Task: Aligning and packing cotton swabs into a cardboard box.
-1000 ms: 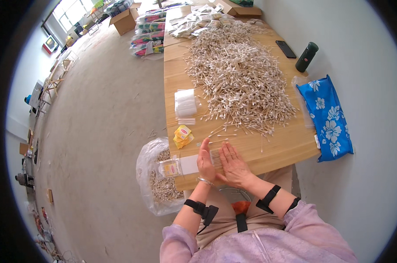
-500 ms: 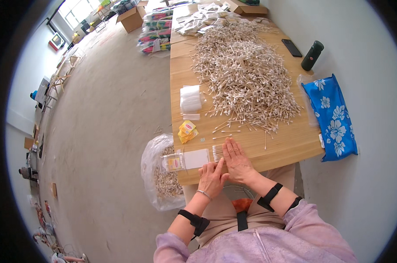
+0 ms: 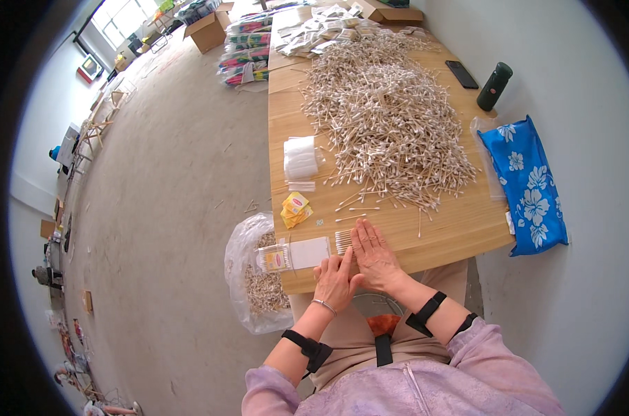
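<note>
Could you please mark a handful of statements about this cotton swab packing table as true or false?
1. The right hand lies flat, palm down, on the wooden table. True.
2. The big pile of cotton swabs is on the floor. False: it lies on the table.
3. A blue flowered bag sits at the table's right edge. True.
4. The left hand holds the dark bottle. False: the bottle stands far off, by a phone.
5. A clear plastic bag hangs at the table's left side. True.
</note>
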`<action>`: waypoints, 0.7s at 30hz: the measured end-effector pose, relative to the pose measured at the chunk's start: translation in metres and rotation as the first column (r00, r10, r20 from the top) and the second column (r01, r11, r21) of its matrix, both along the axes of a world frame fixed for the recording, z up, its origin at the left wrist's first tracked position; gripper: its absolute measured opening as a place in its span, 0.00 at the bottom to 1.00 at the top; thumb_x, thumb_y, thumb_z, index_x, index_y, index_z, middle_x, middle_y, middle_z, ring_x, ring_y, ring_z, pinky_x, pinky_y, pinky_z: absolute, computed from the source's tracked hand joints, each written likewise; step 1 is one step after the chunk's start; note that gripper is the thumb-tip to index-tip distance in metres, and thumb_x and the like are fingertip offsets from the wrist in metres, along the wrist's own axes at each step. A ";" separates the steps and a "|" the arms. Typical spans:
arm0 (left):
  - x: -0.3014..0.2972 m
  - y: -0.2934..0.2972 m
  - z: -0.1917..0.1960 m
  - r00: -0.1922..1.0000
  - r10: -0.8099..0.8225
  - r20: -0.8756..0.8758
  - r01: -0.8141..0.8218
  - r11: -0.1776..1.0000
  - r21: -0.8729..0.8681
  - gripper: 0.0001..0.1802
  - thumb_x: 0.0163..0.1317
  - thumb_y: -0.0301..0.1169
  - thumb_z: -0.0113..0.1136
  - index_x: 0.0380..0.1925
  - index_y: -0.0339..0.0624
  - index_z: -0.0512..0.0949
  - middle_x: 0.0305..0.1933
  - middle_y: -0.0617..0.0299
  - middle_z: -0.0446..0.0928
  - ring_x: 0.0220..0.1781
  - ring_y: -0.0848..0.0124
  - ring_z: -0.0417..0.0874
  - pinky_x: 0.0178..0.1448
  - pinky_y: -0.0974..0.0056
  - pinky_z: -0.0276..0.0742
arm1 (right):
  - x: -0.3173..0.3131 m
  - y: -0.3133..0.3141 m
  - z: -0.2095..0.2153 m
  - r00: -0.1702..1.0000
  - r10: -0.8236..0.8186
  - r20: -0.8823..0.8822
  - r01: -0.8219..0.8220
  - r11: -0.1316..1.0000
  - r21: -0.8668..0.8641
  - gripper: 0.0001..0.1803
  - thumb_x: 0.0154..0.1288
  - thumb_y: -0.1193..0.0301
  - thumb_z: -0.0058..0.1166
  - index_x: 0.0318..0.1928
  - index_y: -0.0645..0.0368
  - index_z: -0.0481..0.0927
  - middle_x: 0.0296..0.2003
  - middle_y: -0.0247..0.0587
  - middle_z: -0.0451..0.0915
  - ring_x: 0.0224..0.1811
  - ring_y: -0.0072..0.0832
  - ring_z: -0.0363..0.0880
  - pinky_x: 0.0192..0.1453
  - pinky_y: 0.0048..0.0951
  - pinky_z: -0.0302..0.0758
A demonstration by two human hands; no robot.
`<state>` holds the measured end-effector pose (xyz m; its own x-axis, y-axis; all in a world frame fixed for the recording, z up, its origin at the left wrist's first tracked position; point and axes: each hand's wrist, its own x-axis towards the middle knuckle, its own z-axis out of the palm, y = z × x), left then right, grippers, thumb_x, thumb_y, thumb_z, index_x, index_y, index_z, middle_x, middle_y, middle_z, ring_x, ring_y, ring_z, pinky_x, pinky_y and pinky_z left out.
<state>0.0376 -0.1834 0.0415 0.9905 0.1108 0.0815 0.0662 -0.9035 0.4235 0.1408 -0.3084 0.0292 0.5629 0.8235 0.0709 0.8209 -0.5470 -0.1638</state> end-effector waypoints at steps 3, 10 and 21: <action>-0.001 0.002 -0.002 1.000 -0.005 0.022 0.005 1.000 0.009 0.37 0.62 0.50 0.53 0.66 0.44 0.61 0.45 0.57 0.69 0.49 0.60 0.67 0.51 0.55 0.58 | -0.001 0.001 -0.002 0.999 -0.001 -0.033 0.002 1.000 0.028 0.54 0.52 0.52 0.52 0.70 0.74 0.44 0.72 0.63 0.41 0.76 0.49 0.35 0.78 0.44 0.33; 0.002 0.001 0.001 1.000 0.007 -0.005 -0.007 1.000 -0.004 0.36 0.61 0.51 0.53 0.66 0.45 0.62 0.45 0.58 0.69 0.48 0.60 0.68 0.51 0.55 0.57 | 0.000 0.001 0.003 0.998 -0.003 -0.055 0.002 1.000 -0.016 0.53 0.52 0.52 0.51 0.70 0.73 0.44 0.72 0.63 0.41 0.76 0.49 0.35 0.78 0.44 0.33; 0.007 -0.002 0.001 0.999 0.041 -0.015 -0.041 0.999 0.036 0.36 0.62 0.51 0.52 0.66 0.45 0.62 0.43 0.57 0.68 0.47 0.60 0.68 0.49 0.55 0.58 | -0.001 0.001 0.000 0.998 -0.002 -0.060 0.004 0.999 0.039 0.50 0.55 0.54 0.46 0.70 0.74 0.44 0.72 0.64 0.41 0.76 0.50 0.35 0.78 0.44 0.32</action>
